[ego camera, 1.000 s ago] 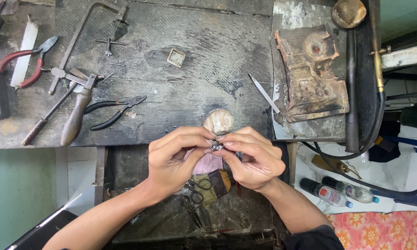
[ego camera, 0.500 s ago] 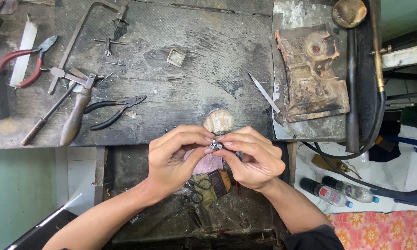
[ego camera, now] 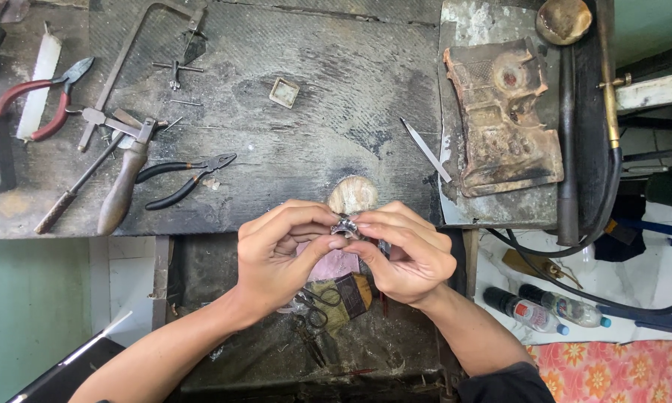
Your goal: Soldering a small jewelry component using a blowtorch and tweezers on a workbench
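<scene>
Both hands meet at the front edge of a dark, worn workbench [ego camera: 336,142]. My left hand [ego camera: 280,250] and my right hand [ego camera: 410,254] pinch a small silvery metal piece [ego camera: 345,225], maybe a ring, between their fingertips. It is mostly hidden by the fingers. Just behind it a wooden bench peg [ego camera: 353,195] sticks out from the bench edge. Below the hands lies an open drawer with small scissors [ego camera: 313,302] and scraps of cloth.
On the bench left: black-handled pliers [ego camera: 183,179], red-handled cutters [ego camera: 41,101], a wooden-handled tool [ego camera: 123,183], a saw frame [ego camera: 138,52], a white candle [ego camera: 39,82]. A small square piece [ego camera: 284,92] and a metal blade [ego camera: 426,149] lie mid-bench. A rusty block [ego camera: 500,119] and torch hose [ego camera: 612,149] sit right. Bottles [ego camera: 545,310] lie on the floor.
</scene>
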